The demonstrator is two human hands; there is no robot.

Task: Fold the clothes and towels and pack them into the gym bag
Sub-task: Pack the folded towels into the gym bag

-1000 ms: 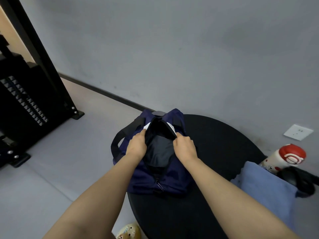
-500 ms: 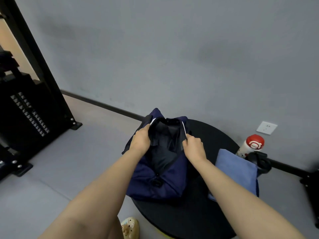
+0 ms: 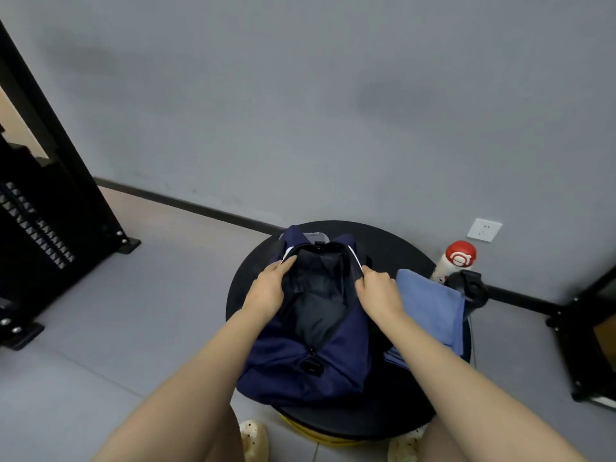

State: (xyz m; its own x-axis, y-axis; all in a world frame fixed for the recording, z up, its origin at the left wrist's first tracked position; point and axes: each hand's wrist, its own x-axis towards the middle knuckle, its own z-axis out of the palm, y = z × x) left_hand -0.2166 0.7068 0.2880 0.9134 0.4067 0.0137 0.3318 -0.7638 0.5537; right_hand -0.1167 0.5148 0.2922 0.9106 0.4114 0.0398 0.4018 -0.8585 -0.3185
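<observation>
Bag mouth pulled wider, two hands' fingers (image 3: 289, 261) pinching one gym bag (image 3: 300, 365), one blue towel (image 3: 430, 305) beside

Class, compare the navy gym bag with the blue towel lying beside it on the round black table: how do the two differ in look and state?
The gym bag is dark navy; the towel is a lighter blue. The gym bag is bulky and unzipped, its mouth held open by the left hand and right hand; the towel lies flat and folded, untouched. The gym bag shows dark cloth inside; the towel is not yet packed. Both are fabric and rest on the table.
</observation>
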